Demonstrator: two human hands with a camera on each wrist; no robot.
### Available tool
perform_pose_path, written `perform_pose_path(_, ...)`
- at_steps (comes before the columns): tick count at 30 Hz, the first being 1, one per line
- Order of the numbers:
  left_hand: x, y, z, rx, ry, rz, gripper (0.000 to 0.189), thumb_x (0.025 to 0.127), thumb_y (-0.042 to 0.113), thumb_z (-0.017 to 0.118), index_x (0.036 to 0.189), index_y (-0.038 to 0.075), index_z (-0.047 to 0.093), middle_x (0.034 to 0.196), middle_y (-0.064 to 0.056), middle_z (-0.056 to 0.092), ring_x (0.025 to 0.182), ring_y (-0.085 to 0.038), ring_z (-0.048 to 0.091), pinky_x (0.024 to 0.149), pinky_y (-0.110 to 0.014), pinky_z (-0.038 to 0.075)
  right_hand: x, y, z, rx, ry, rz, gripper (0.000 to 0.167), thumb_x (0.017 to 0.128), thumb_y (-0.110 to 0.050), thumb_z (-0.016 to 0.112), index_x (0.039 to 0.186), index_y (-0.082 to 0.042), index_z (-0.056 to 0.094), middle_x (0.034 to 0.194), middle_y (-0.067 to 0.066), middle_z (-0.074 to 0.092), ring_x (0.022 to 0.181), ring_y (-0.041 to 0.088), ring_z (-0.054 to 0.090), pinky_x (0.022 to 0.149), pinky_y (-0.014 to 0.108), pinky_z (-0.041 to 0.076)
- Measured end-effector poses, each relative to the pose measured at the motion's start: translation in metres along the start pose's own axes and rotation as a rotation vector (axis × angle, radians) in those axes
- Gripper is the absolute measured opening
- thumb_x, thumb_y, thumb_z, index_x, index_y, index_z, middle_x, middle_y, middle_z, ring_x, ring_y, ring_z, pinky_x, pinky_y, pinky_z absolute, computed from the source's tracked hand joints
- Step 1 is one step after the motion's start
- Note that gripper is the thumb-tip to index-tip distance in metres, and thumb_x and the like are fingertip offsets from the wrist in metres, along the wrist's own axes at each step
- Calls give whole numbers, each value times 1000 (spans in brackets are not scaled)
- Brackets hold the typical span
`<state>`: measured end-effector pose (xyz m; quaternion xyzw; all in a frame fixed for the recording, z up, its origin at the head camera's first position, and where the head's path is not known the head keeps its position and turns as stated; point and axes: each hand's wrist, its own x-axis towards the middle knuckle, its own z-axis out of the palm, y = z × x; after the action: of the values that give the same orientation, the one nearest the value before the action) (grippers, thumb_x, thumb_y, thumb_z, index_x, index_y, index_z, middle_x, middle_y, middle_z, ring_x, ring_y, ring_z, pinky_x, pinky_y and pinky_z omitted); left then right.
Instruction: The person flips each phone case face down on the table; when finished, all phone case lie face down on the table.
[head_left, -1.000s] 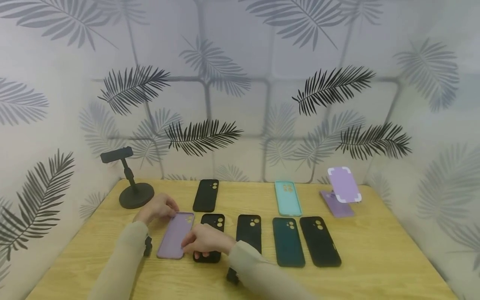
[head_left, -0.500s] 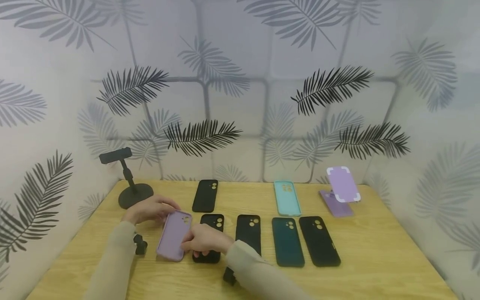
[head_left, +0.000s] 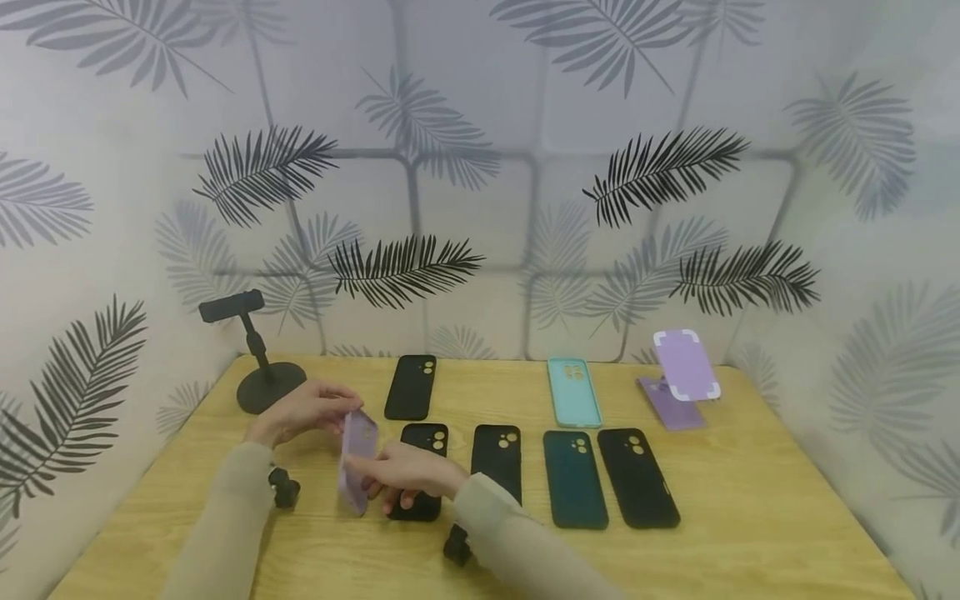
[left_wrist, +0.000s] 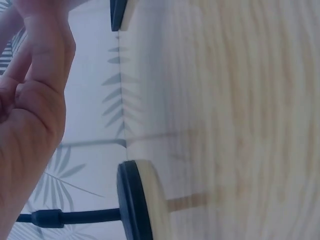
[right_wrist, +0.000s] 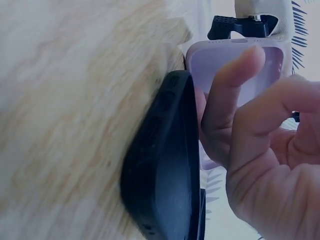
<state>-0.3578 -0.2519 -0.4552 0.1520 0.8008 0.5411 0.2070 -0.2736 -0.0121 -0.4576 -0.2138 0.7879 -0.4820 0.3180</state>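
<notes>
In the head view, a light purple phone case (head_left: 362, 442) stands tilted on its long edge at the left of the table, its hollow side towards the right. My left hand (head_left: 311, 410) pinches its far end at the top; the left wrist view shows only part of this hand (left_wrist: 35, 95). From the right, my right hand (head_left: 411, 471) reaches over a black phone case (head_left: 422, 507), its index finger stretched across the purple case and the lower fingers loosely bent. In the right wrist view, a bent finger (right_wrist: 232, 82) overlaps the purple case's inside (right_wrist: 200, 70).
Three more cases lie in the near row: black (head_left: 495, 467), dark teal (head_left: 576, 483) and black (head_left: 637, 479). Behind them lie a black case (head_left: 409, 392) and a turquoise case (head_left: 576, 404). A black phone stand (head_left: 270, 387) is at back left, a purple stand (head_left: 686, 367) at back right.
The purple case has gone from lying flat to standing on its long edge, its left side raised by my left hand. My right index finger has stretched left across it.
</notes>
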Motion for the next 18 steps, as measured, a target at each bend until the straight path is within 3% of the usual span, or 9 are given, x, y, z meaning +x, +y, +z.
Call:
perform_pose_path(3,2,5,4,15,9,7,53,96,28,65,130,-11,55,92,-5,69,75,-13,65,71,-31,60,1,-1,2,-9,28,2,60,93,-65,50,98,-10,75,91,3,73,58,16,66,44,27,50)
perform_pose_path(7,3,9,7,20,3,24,53,97,28,64,131,-11,55,88,-5,68,75,-14,65,71,-32,60,1,0,2,56,56,-25,49,94,-59,55,91,-13,73,87,8,72,62,19,67,45,29,53)
perform_pose_path(13,4,7,9,-10,-87,25,51,100,28,58,136,-8,49,102,-10,69,92,-23,68,82,-40,59,-2,-3,1,127,109,-135,35,96,-36,63,98,-3,72,74,7,72,73,32,71,47,30,56)
perform_pose_path(18,3,3,9,-34,-166,-2,50,102,24,54,142,-5,44,124,-20,63,107,-27,66,90,-44,57,-5,-4,1,178,160,-152,27,95,-22,67,109,1,70,75,4,71,64,25,69,49,32,57)
